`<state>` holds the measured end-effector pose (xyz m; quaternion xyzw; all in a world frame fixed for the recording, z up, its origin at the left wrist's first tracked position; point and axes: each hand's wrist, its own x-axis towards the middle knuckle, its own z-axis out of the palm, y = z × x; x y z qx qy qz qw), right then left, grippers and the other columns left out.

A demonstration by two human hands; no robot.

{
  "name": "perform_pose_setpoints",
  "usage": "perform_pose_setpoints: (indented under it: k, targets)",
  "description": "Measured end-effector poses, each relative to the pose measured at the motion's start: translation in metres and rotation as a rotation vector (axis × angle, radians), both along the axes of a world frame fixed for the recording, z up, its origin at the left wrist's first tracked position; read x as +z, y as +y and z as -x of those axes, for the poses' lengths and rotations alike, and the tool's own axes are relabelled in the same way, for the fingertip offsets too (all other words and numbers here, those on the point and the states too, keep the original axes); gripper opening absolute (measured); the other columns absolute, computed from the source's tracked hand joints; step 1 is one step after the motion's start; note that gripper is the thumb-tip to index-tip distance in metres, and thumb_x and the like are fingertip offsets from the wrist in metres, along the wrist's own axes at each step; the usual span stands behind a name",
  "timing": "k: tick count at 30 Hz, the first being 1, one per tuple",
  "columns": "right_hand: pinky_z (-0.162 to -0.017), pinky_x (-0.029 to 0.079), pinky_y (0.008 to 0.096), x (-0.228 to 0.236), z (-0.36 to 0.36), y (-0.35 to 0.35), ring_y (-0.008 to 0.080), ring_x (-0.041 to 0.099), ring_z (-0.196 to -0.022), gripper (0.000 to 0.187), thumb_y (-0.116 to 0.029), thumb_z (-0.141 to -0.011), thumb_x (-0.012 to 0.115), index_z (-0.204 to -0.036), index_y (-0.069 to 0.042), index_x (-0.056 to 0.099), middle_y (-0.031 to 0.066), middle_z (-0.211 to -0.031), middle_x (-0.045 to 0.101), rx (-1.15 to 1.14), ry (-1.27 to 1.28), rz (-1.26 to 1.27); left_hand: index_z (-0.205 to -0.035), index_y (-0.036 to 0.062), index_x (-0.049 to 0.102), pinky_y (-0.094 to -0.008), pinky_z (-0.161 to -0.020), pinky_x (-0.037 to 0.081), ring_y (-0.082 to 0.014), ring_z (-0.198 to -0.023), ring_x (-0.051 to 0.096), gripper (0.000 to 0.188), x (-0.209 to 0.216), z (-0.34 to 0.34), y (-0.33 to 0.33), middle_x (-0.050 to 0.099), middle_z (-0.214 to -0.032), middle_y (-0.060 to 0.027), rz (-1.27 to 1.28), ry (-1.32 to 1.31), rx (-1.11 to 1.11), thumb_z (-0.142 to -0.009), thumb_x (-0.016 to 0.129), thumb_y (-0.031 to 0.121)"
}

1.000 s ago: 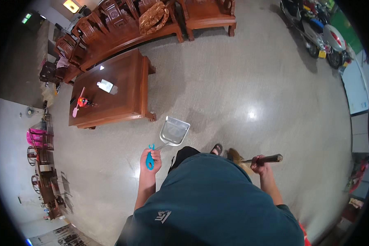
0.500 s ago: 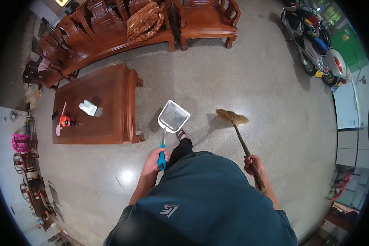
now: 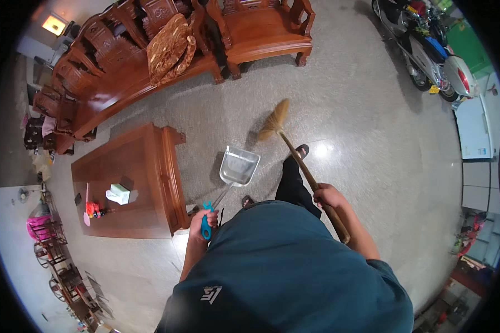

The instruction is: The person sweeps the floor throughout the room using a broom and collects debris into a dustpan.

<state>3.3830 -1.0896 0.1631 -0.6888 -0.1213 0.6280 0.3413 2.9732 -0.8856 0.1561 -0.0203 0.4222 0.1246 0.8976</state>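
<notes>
My left hand (image 3: 200,223) is closed round the blue handle of a metal dustpan (image 3: 240,165), whose silvery scoop points forward, beside the low wooden table. In my right hand (image 3: 330,197) is the brown stick of a broom (image 3: 276,119). Its straw head lies ahead and to the right of the dustpan, apart from it. I cannot tell whether the straw touches the floor. My right foot (image 3: 302,150) is forward, close to the broom's stick.
A carved wooden bench (image 3: 122,72) with a brown patterned cushion (image 3: 169,49) and a wooden armchair (image 3: 266,28) stand ahead. A low table (image 3: 125,183) at the left bears a tissue box (image 3: 118,194). Motorbikes (image 3: 428,55) and a white cabinet (image 3: 474,129) are at the right.
I have stepped forward with my right foot. The broom's head has swung left and forward, nearer the dustpan. The dustpan has turned, and the table now appears lower in view.
</notes>
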Motion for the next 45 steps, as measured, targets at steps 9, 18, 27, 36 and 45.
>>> perform_pose_setpoints:
  k: [9,18,27,36,45]
  targets:
    - [-0.047,0.041,0.0302,-0.099,-0.154,0.226,0.0159,0.053,-0.049,0.006,-0.009,-0.067,0.057,-0.064,-0.004,0.056,0.0078,-0.058,0.056,0.304,0.155,-0.028,-0.086,-0.0064,0.046,-0.0185,-0.049,0.041,-0.0077,-0.054,0.046,0.022,0.011,-0.108,0.036,0.046,-0.063,0.0,0.042,0.001,0.276,-0.082,0.052,0.014]
    - [-0.054,0.047,0.0314,-0.218,-0.309,0.269,0.0166,0.056,-0.055,0.01,-0.014,-0.071,0.062,-0.074,-0.005,0.065,0.0093,-0.061,0.059,0.517,-0.453,-0.619,-0.103,-0.0178,0.045,-0.0191,-0.049,0.047,-0.0084,-0.055,0.052,0.038,0.049,-0.239,0.103,0.051,-0.065,-0.0029,0.095,0.106,0.412,-0.081,0.05,0.013]
    - [-0.04,0.041,0.0318,-0.154,-0.487,0.189,0.0147,0.05,-0.045,0.016,-0.017,-0.079,0.053,-0.071,-0.004,0.054,0.0061,-0.062,0.056,-0.313,0.116,0.217,-0.104,-0.0132,0.047,-0.0194,-0.049,0.047,-0.0096,-0.054,0.052,0.037,0.004,-0.354,0.219,0.052,-0.066,-0.0021,0.144,0.056,0.315,-0.08,0.049,0.015]
    - [-0.049,0.049,0.0305,-0.119,-0.473,0.15,0.0182,0.058,-0.055,0.049,-0.008,-0.071,0.058,-0.119,0.002,0.051,0.0121,-0.07,0.06,-0.497,-0.27,0.206,-0.098,-0.0034,0.052,-0.0216,-0.048,0.047,-0.0108,-0.053,0.055,0.03,-0.049,-0.484,0.36,0.054,-0.061,0.0003,0.169,0.254,-0.245,-0.077,0.057,0.017]
    - [-0.065,0.047,0.0366,-0.026,-0.304,0.049,0.0272,0.061,-0.07,0.03,-0.025,-0.077,0.055,-0.093,0.001,0.06,0.0191,-0.081,0.063,-0.43,-0.499,0.679,-0.09,0.0004,0.053,-0.0238,-0.046,0.045,-0.0107,-0.051,0.054,0.025,-0.103,-0.593,0.425,0.054,-0.061,0.0029,0.143,0.332,-0.542,-0.078,0.054,0.023]
